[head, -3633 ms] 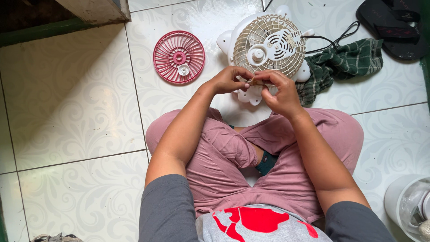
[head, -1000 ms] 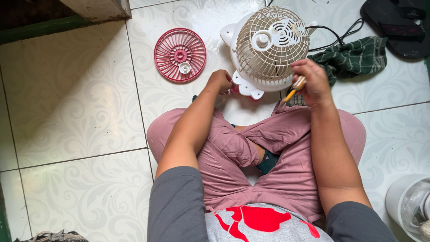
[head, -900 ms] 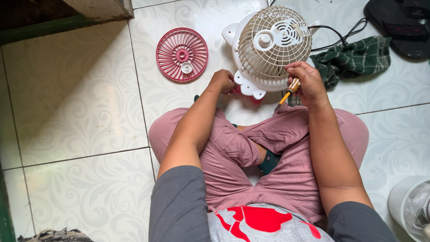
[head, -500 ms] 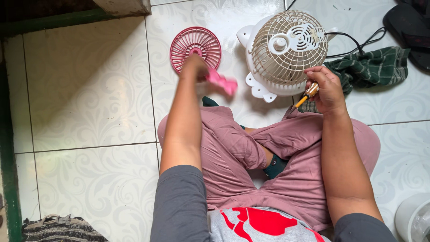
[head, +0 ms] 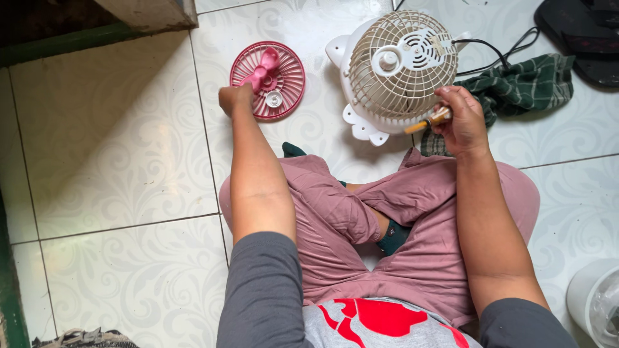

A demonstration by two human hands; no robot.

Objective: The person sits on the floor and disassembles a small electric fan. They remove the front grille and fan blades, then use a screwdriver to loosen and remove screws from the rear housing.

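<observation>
Person sits cross-legged on tile floor (head: 116,148), pink trousers (head: 361,225) & grey sleeves nearest the cam. Hands well apart.

R hand (head: 459,122) closed round a screwdriver (head: 428,120), orange-yellow handle in the fist, tip pointing left & touching/just at the lower rim of the fan (head: 393,64). Fan lies on the floor just beyond the R knee, cream wire grille up, white body under it, small scalloped foot toward the person.

L hand (head: 236,99) out to the left, loosely closed, at the near edge of the pink grille (head: 269,79). Can't tell if fingers actually pinch anything; a pink blade piece (head: 262,72) lies on the grille just beside the knuckles, maybe touching them. Small white cap (head: 275,99) also rests on the grille, near its lower side. Pink grille flat on floor, left of the fan, a gap between them.

Further out: black cord (head: 490,51) runs from the fan to the right, over a green checked cloth (head: 522,87) bunched beside the R hand. Dark sandal (head: 580,32) at top right corner. White tub (head: 596,303) at bottom right edge.
</observation>
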